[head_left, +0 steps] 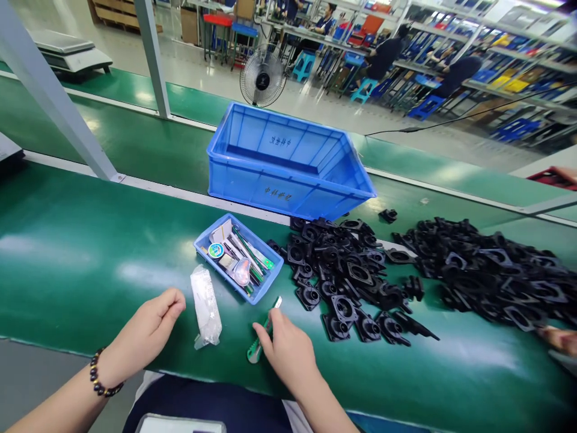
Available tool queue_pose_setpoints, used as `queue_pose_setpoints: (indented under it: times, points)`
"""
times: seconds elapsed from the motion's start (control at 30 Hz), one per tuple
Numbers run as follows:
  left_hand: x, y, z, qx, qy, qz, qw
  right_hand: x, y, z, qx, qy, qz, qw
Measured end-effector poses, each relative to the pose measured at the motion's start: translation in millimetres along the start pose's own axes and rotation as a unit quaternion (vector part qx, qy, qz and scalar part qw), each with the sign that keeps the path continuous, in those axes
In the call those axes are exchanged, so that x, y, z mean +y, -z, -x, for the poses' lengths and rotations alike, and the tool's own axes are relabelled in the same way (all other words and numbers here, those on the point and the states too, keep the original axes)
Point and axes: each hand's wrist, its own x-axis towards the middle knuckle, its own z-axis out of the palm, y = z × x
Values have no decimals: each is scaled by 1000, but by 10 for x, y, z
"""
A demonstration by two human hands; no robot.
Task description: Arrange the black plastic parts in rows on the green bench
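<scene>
My right hand (292, 352) rests low over the green table with thumb and fingers around a green utility knife (254, 353), its blade end pointing away from me. Left of it lies a crumpled clear plastic bag (206, 310) with pale contents I cannot make out. My left hand (153, 322), a beaded bracelet on its wrist, is closed just left of the bag, apart from it; nothing shows in its fingers. Beyond both hands sits a small blue tray (270, 281) of pens, a round tin and other stationery.
Black plastic parts (359, 273) lie heaped to the right, with another pile (496, 270) farther right. A big blue crate (252, 180) stands behind the tray. Another person's hand (561, 340) shows at the right edge. Beyond are metal posts (153, 57) and a fan (262, 80).
</scene>
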Motion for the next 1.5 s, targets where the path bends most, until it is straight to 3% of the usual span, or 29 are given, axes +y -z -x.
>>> queue_pose_setpoints:
  times: [0.13, 0.3, 0.43, 0.6, 0.73, 0.9, 1.5]
  points:
    - [79, -260, -26, -41, -2, -152, 987, 90, -83, -31, -25, -65, 6, 998]
    - [157, -460, -78, -31, -43, -299, 953, 158, 34, 70, -61, -82, -99, 990]
    - [124, -479, -93, -41, -77, -317, 944, 170, 293, 219, -72, -28, -209, 975]
    - [26, -550, -68, -1, -92, -283, 955, -103, 571, 239, -87, 59, -279, 954]
    - [-39, -580, -45, 8, -92, -227, 970, -363, 647, 165, -163, 140, -212, 953]
    - [-89, -580, -49, -3, -91, -195, 977, -549, 653, 84, -154, 229, -36, 960]
    - [-103, -558, -87, -11, -95, -157, 983, -762, 507, 47, -166, 269, 67, 946]
